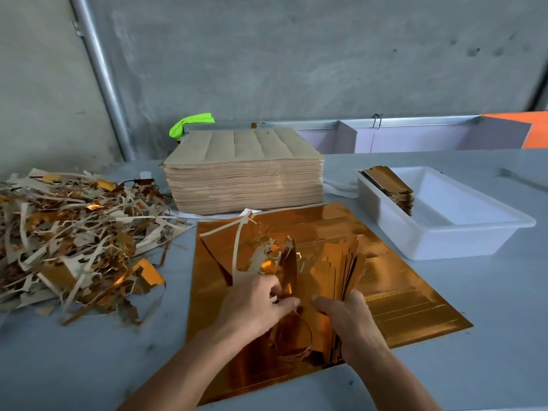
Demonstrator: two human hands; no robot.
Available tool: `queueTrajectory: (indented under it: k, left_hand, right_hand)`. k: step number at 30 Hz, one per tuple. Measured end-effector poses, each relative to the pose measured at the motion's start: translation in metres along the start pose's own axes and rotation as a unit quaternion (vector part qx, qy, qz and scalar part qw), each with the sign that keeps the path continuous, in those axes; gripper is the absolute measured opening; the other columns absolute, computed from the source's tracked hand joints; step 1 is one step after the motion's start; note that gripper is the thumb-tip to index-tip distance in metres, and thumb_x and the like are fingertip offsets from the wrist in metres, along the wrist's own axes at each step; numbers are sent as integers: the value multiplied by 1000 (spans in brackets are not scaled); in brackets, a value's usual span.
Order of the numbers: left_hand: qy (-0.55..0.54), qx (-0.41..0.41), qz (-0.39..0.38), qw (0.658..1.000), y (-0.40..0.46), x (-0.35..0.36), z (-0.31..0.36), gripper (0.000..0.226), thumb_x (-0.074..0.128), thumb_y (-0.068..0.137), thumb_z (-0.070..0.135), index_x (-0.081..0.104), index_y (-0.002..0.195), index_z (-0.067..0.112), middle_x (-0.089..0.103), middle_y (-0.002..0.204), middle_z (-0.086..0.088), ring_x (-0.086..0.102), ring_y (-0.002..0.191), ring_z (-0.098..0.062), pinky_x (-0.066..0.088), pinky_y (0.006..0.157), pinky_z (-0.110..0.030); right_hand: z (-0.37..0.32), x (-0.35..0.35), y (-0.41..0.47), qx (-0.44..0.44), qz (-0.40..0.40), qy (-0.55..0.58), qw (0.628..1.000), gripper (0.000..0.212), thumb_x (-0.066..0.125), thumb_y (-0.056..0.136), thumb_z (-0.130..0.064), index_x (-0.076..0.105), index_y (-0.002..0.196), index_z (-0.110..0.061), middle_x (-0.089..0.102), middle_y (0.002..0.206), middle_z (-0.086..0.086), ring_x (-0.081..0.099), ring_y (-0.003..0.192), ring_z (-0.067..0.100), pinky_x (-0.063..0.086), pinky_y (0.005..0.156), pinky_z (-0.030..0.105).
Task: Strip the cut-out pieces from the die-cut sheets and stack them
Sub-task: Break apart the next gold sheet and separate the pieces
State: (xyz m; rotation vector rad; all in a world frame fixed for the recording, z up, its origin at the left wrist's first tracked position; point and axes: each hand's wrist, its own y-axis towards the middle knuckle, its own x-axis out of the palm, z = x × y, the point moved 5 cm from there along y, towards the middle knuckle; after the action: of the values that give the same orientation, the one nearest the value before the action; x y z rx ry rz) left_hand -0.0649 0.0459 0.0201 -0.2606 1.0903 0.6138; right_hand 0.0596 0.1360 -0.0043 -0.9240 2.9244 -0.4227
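Cut-out pieces (335,271) (thin, springy, foil-slick) are gripped edgewise by right hand (353,318); skeleton waste (261,256) is pinched by left hand (258,304) fingertips.

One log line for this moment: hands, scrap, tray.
left hand: pulling waste strip | right hand: gripping cut-out bundle | scrap pile: left | tray: some pieces stacked

Setting: print-finishing / packaging workshop, your bench. Evidence: bare concrete wall (296,54) w/ galvanised pipe (100,75); grey worktable (89,366); tall stack of brown die-cut sheets (244,173); gold foil sheet (415,307) laid flat; heap of stripped waste trim (74,238); white plastic tub (444,229) w/ stacked gold cut-outs (391,185).
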Motion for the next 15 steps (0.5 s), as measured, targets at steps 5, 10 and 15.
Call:
queueTrajectory:
  k: [5, 10, 15]
  left_hand:
    - [18, 48, 81, 995, -3, -18, 2, 16, 53, 95, 25, 65, 87, 19, 59, 75, 12, 51, 57, 3, 37, 47, -7]
    - [70, 142, 215, 964, -21, -46, 19, 9, 61, 90, 22, 67, 92, 16, 54, 77, 12, 46, 61, 0, 28, 47, -6]
    - [90, 236, 174, 952, -34, -25, 53, 14, 80, 71, 13, 71, 81, 12, 67, 75, 1, 59, 58, -4, 51, 48, -14]
  right_hand:
    - [-1, -8, 1, 3, -12, 4, 1000, 16, 60, 90, -8, 51, 85, -20, 62, 83, 5, 61, 74, 21, 47, 52, 30]
    - [-9, -29, 15, -45, 72, -20, 996, 12, 52, 95, -14, 55, 84, -19, 65, 92, 9, 63, 80, 26, 54, 66, 38]
    - [-16, -7, 14, -72, 36, -30, 996, 19, 49, 97, -24, 63, 86, -18, 72, 86, 6, 69, 82, 23, 57, 76, 40]
